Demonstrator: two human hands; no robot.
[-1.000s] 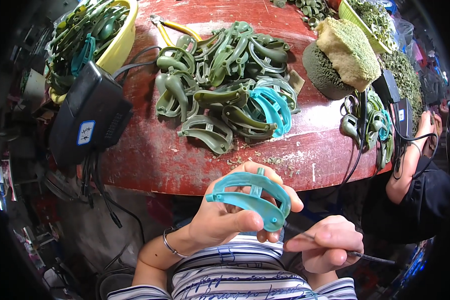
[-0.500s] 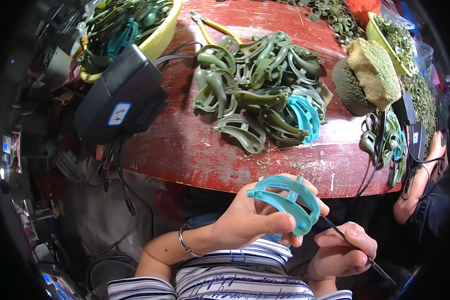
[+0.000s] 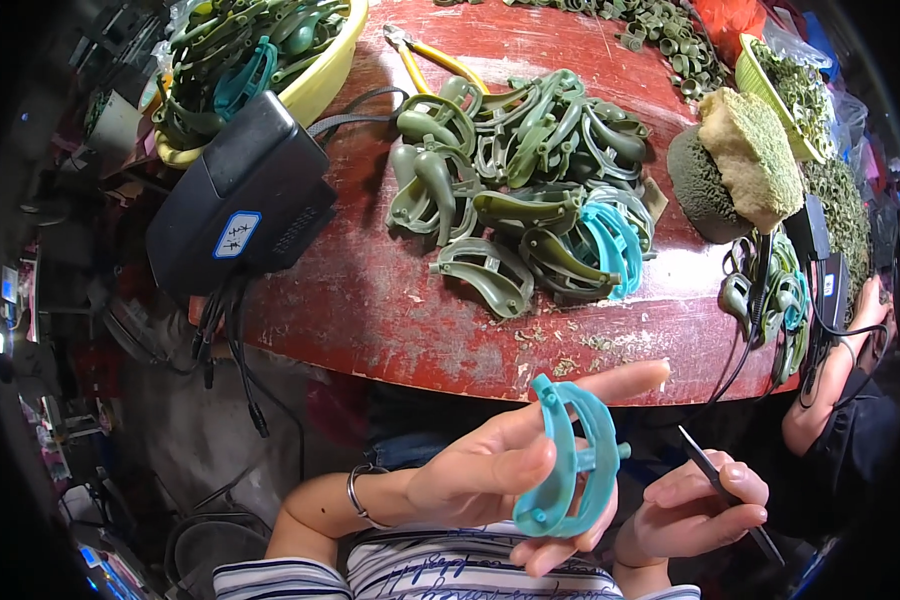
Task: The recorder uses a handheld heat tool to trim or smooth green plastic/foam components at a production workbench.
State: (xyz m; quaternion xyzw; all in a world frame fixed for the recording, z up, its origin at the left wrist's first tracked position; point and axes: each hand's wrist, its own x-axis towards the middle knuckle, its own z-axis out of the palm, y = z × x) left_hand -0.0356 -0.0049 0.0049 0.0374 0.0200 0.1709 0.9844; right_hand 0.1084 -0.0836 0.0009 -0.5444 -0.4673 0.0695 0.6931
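My left hand [image 3: 490, 465] holds a curved turquoise plastic part [image 3: 572, 462], thumb on its near face and index finger stretched out past it. The part has an open, ring-like frame with a bar across and small stubs at its edge. Between the thumb and fingers of my right hand [image 3: 700, 505] is a thin dark pointed blade tool [image 3: 725, 485], its tip up and apart from the part. Beyond my hands, a heap of olive-green plastic parts [image 3: 530, 150] lies on the red table [image 3: 370, 340], with another turquoise part [image 3: 615, 250] at its right side.
A black box-shaped device [image 3: 240, 200] with cables stands at the table's left edge. Yellow-handled cutters [image 3: 435, 60] lie behind the heap. A yellow basket [image 3: 335, 75] of parts is at far left, a sponge block [image 3: 750, 155] at right. Another person's arm [image 3: 835, 375] is at far right.
The turquoise part has been turned upright in my left hand and lowered slightly, and the index finger has straightened. The blade tool has come away from the part.
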